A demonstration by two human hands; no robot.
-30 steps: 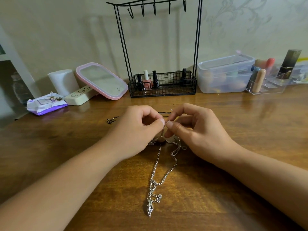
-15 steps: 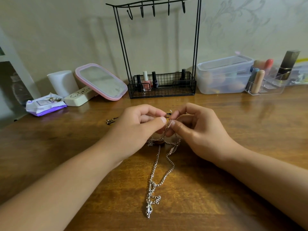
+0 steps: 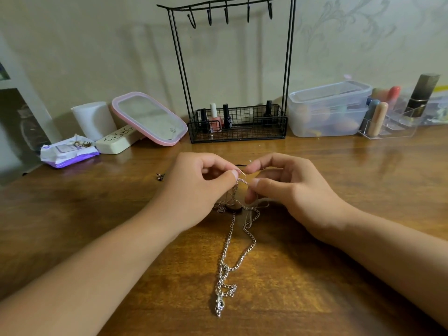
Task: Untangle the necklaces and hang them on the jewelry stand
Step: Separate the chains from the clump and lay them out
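Necklaces (image 3: 238, 241): silver link chains, tangled, lying on the bench (image 3: 339, 275) in front of the stand (image 3: 232, 69). Upper end knotted and lifted between the two hands; lower end trails toward the camera, ending in a small metal pendant (image 3: 220, 305) flat on the wood. A thin pale strand loops near the knot, partly blurred.

Left hand (image 3: 196, 187): fingers curled, thumb and forefinger pinching a fine chain loop at the knot, wrist low over the bench, forearm angled in from lower left.

Right hand (image 3: 288, 187): fingers curled, thumb and forefinger pinching the same tangle just beside the left fingertips, forearm in from lower right.

Stand: black wire frame, upright at the wall, row of bare hooks along the top bar, mesh basket base holding nail polish bottles (image 3: 215, 117).

Left of the stand: tilted pink-rimmed mirror (image 3: 150, 117), white cylinder (image 3: 93, 120), cream case (image 3: 116, 141), purple-white packet (image 3: 68, 151). Right of the stand: stacked clear plastic tubs (image 3: 329, 110), clear organiser (image 3: 392, 124) with tubes.

Bench: glossy brown wood grain.
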